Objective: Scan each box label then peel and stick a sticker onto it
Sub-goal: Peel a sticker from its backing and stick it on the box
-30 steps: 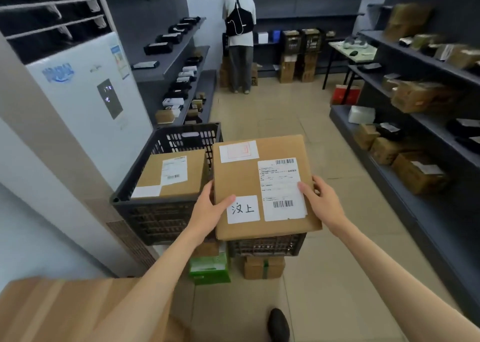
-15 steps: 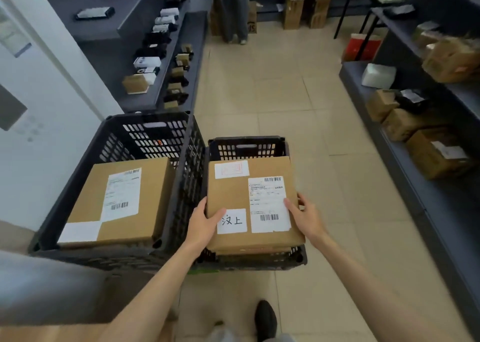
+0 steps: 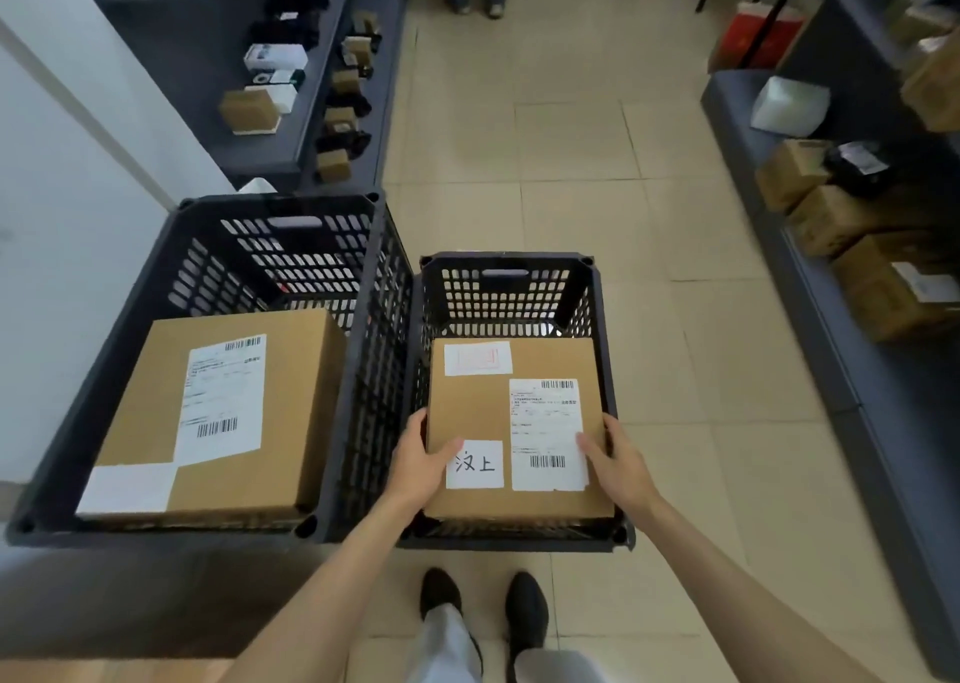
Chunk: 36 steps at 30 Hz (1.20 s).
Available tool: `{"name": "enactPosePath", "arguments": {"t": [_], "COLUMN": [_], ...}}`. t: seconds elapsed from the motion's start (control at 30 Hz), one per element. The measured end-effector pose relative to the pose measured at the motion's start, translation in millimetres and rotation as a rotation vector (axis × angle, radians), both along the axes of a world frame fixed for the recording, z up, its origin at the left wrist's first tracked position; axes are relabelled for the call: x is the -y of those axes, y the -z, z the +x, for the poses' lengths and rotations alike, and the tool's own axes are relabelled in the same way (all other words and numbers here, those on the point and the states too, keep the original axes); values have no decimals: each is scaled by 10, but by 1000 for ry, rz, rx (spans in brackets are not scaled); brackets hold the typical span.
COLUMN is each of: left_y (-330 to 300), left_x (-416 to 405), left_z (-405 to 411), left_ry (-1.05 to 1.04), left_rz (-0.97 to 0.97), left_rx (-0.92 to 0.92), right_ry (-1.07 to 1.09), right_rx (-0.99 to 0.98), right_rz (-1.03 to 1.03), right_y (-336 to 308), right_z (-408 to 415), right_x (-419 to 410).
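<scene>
A flat brown cardboard box [image 3: 478, 412] sits low inside the smaller black crate [image 3: 506, 261] on the floor. It carries a white shipping label [image 3: 546, 433], a handwritten white sticker [image 3: 475, 464] and a pale stamped sticker [image 3: 478, 357]. My left hand [image 3: 421, 461] grips its near left edge, thumb on top. My right hand [image 3: 618, 461] grips the near right edge, thumb on the label. A second labelled box [image 3: 228, 412] lies in the larger black crate [image 3: 280, 202] to the left.
Dark shelves with small boxes run along the left [image 3: 311, 126] and with brown cartons along the right [image 3: 852, 215]. Another person's feet [image 3: 475, 7] stand at the far end of the tiled aisle. My shoes [image 3: 483, 599] are just behind the crates.
The box has gone down from above the crate into the smaller crate, both hands still on it. My view has tilted down toward the floor.
</scene>
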<state>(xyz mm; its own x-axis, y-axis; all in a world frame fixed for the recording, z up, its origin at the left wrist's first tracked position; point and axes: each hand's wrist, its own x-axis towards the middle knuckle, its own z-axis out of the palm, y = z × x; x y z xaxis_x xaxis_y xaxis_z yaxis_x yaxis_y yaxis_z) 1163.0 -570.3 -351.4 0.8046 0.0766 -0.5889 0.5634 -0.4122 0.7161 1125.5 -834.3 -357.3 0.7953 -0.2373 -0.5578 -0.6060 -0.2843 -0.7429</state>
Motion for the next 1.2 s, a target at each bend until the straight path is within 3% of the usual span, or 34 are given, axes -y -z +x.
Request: {"name": "enactPosePath", "arguments": {"t": [0.13,0.33,0.53,0.63,0.87,1.2], "left_y": [-270,-1103,-1996,-2369,-2852,-3086], "left_x": [24,-65,-542,-1068,-2214,-3069], "left_z": [31,157,-81,-501,-2219,-5880], "left_ry": [99,386,416,306,0,-380], "left_rz": [159,565,906,1112,1332,1442], "left_rx": [70,424,596,580,424,34], "right_ry": [-104,-622,-975,-1123,-1396,-1739], "right_rx": [47,344,645,837,1161,1455], "right_rz": [-169,-721,-853,-870,-778,-507], "right_y": [-208,-856,-1783,-2236,-2852,-3049], "right_z": [96,627,960,809,-283,-3207], "right_x": [81,-49,-862,-1526,-3033,-4875]}}
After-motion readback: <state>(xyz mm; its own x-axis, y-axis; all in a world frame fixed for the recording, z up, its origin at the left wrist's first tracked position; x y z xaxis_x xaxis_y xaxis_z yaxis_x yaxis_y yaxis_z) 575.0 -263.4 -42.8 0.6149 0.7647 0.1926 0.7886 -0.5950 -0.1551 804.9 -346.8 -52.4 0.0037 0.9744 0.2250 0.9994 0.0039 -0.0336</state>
